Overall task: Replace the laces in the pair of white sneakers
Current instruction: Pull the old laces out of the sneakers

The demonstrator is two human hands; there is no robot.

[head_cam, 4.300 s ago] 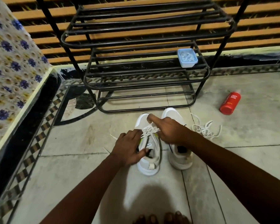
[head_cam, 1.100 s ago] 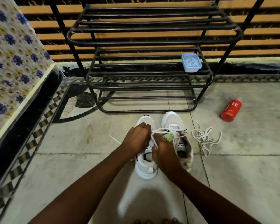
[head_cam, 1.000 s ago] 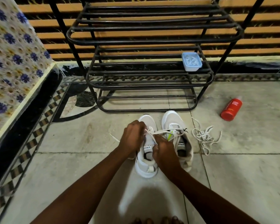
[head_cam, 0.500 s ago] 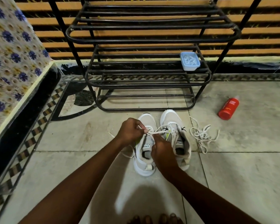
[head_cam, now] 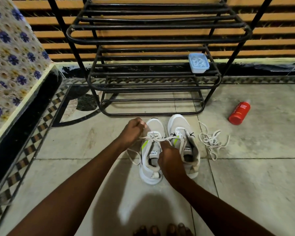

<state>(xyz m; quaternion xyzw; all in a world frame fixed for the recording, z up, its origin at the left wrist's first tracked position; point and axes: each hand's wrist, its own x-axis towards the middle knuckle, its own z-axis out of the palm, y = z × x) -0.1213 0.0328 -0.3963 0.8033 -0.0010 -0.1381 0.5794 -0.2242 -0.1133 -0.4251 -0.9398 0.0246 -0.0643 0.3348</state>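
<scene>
Pulling the lace point(head_cam: 154, 137) snug through the sneaker point(head_cam: 151, 155) with left hand point(head_cam: 134, 129) and right hand point(head_cam: 170, 157) each pinching an end, keeping both ends even and flat.

Dim warm light is thrown from overhead; soft shadows are cast under the forearms point(head_cam: 85, 178) onto the pale grey tiled floor point(head_cam: 245, 176). The 2 white mesh sneakers point(head_cam: 154, 128) are rendered sharp. Black metal shoe rack point(head_cam: 157, 42) bars are bowed by wide-angle distortion; corners are smeared.
</scene>
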